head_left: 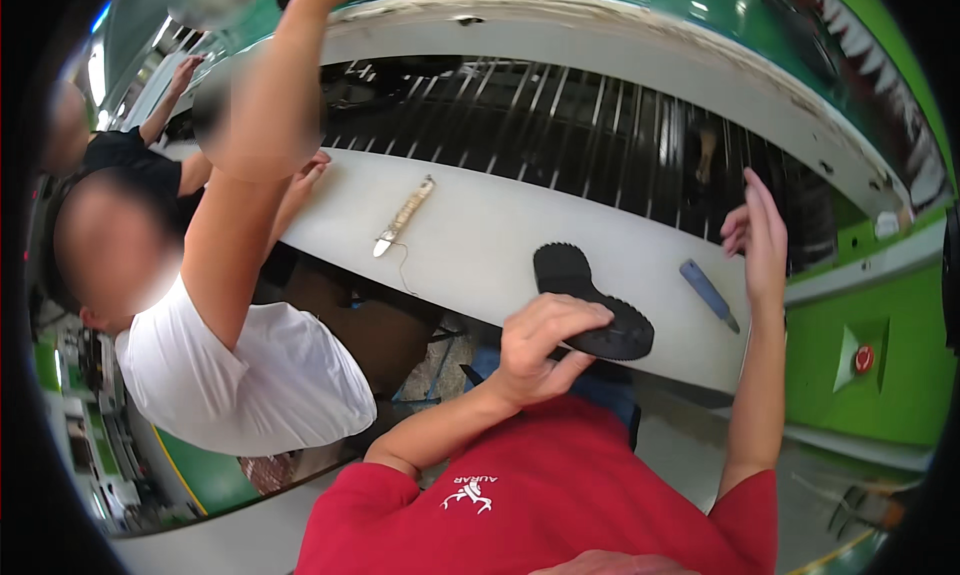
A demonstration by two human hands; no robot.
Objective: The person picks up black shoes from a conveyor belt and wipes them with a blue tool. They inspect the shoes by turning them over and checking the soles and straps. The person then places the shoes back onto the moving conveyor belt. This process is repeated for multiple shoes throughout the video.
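Note:
A black shoe sole point(600, 297) with a ridged edge lies along the near edge of the white tabletop. My left hand point(548, 343) is closed on the sole's near side, the thumb below the rim and the fingers over its top. Out to the right, my right hand point(758, 230) is raised in front of the rollers with nothing in it. Its longest visible finger points forward and the others bend loosely. Closest to that hand on the table is a blue-handled tool point(706, 289) with a short dark tip.
On the white table point(480, 200), left of the sole, rests a wrapped, blade-like tool point(405, 218) trailing a thread. A row of metal rollers point(560, 115) runs behind. A co-worker in a white shirt point(260, 375) reaches across at left. A red button point(862, 359) sits on the green panel at right.

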